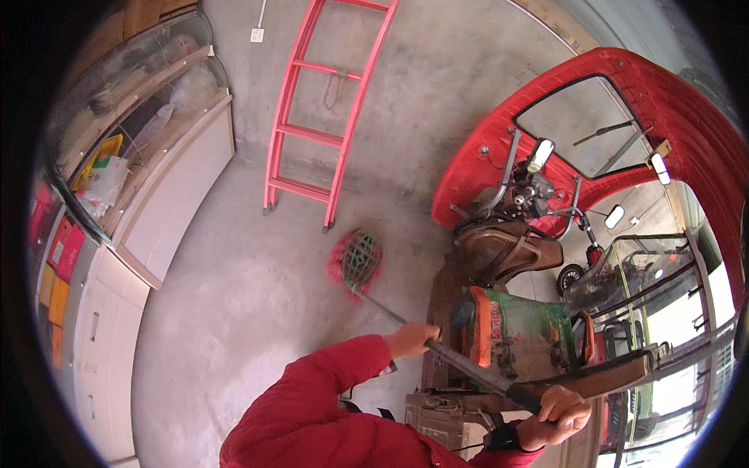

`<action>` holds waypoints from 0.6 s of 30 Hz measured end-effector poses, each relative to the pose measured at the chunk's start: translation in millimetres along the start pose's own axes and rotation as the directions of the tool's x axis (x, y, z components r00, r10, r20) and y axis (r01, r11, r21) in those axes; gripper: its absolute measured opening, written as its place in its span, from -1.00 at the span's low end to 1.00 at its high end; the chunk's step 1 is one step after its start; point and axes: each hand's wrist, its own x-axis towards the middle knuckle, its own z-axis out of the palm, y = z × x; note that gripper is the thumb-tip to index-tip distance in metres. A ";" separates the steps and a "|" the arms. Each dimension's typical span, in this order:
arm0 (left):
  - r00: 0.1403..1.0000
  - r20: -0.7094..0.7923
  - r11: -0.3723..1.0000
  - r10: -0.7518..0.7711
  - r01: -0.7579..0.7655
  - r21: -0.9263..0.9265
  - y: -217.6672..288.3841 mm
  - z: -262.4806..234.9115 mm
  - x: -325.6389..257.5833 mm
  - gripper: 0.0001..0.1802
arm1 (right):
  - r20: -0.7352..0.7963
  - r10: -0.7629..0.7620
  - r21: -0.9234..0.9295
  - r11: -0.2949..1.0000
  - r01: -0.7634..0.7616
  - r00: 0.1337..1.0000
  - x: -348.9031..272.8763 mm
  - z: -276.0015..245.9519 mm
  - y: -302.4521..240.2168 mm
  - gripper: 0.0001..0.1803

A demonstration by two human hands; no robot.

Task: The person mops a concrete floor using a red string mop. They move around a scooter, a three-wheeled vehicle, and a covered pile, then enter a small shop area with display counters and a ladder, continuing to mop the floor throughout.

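Observation:
A long-handled broom (473, 370) slants across the view, its dark handle running from the lower right to the middle of the floor. Its green lattice head with reddish-pink bristles (361, 259) rests on the concrete. My left hand (412, 340) is wrapped round the shaft partway down. Close to the black upper end, my right hand (555, 417) is closed on the handle. Red padded sleeves cover both my arms.
A red ladder (314, 136) leans on the grey wall just beyond the broom head. To the right stands a red three-wheeled vehicle (485, 165) with a worn seat (530, 327). A pale cabinet (109, 335) with glass-topped shelves lines the left side.

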 end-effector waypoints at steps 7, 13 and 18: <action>0.953 -0.279 0.990 -0.123 0.136 0.029 -154.4 -69.1 83.9 -0.88 | -0.012 0.196 -0.167 0.967 -0.195 0.981 51.0 83.6 148.2 -0.72; 0.823 -0.395 0.911 -0.409 0.394 -0.124 -273.7 -106.7 97.1 -0.84 | 0.187 0.435 -0.145 0.899 -0.413 0.881 59.0 142.3 294.3 -0.85; 0.844 -0.405 0.933 -0.351 0.354 -0.070 -265.8 -92.2 66.2 -0.84 | 0.251 0.345 -0.287 0.919 -0.270 0.904 45.8 137.4 281.1 -0.82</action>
